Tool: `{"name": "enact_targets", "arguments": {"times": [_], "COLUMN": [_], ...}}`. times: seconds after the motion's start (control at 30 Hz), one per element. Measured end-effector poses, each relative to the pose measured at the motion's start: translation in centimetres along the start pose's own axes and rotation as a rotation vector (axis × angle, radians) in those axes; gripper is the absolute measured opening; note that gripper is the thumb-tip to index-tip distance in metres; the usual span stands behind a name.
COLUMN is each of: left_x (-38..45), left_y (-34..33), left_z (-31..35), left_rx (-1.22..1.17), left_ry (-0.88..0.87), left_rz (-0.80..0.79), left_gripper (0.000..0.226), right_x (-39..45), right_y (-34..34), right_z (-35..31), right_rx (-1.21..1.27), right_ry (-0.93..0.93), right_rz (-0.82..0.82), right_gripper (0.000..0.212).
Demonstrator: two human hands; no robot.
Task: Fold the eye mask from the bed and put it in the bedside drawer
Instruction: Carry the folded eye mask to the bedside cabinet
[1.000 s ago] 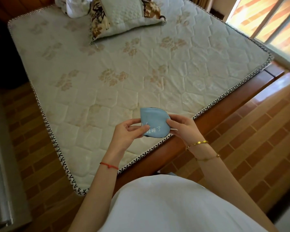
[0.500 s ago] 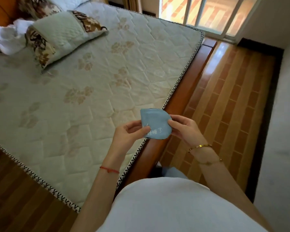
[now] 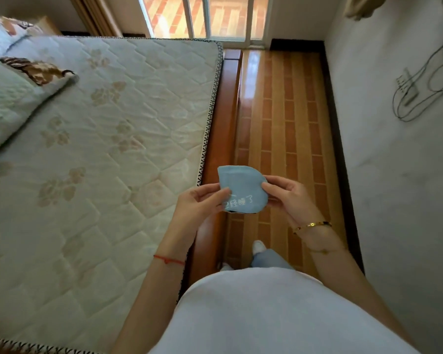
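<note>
The light-blue eye mask is folded in half and held up in the air between both hands, over the wooden bed frame and the strip of brick-patterned floor beside the bed — not lying on the mattress. The left hand pinches the mask's left edge, thumb on the front near the white lettering, fingers curled behind. The right hand pinches the right edge in the same way, thumb tip pressed onto the blue fabric. So both hands are clamped on the mask, with its folded width between them. A thin dark edge shows along the mask's bottom curve. A red string circles the left wrist; a gold bangle and a finer chain sit on the right wrist. On the quilted mattress, well away from the mask, a patterned pillow lies at the left. The person's white top fills the lower middle of the view, with a jeans-clad leg and a white shoe on the floor below the hands. A window stands at the far end — cables hang on the grey wall to the right.
</note>
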State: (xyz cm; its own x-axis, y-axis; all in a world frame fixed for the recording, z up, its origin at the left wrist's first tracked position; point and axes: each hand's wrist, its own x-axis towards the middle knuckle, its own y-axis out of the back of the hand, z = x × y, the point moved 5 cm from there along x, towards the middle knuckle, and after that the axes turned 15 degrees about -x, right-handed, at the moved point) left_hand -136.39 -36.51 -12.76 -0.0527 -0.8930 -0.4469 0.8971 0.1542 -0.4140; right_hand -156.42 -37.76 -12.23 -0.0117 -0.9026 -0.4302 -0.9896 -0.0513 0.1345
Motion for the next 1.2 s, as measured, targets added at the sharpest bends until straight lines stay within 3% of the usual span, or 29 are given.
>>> {"name": "enact_targets", "arguments": {"times": [0.1, 0.33, 0.73, 1.2], "left_x": [0.2, 1.3, 6.2, 13.4], "left_y": [-1.5, -4.9, -12.6, -19.5], "left_z": [-0.4, -1.4, -2.8, -3.7], "left_rx": [-0.004, 0.037, 0.077, 0.111], "left_ry": [0.039, 0.075, 0.130, 0.124], "left_rz": [-0.054, -0.125, -0.208, -0.164], "left_gripper": [0.021, 0.060, 0.052, 0.056], "right_x": [-0.7, -1.1, 1.8, 8.9], "right_y": [1.6, 4.9, 12.7, 20.2], "right_z": [0.5, 1.3, 1.3, -0.1], "right_rx": [0.001, 0.059, 0.125, 0.073], "right_ry": [0.003, 0.003, -0.007, -0.004], "right_rz": [0.048, 0.116, 0.172, 0.136], "right_gripper": [0.020, 0.015, 0.016, 0.020]}}
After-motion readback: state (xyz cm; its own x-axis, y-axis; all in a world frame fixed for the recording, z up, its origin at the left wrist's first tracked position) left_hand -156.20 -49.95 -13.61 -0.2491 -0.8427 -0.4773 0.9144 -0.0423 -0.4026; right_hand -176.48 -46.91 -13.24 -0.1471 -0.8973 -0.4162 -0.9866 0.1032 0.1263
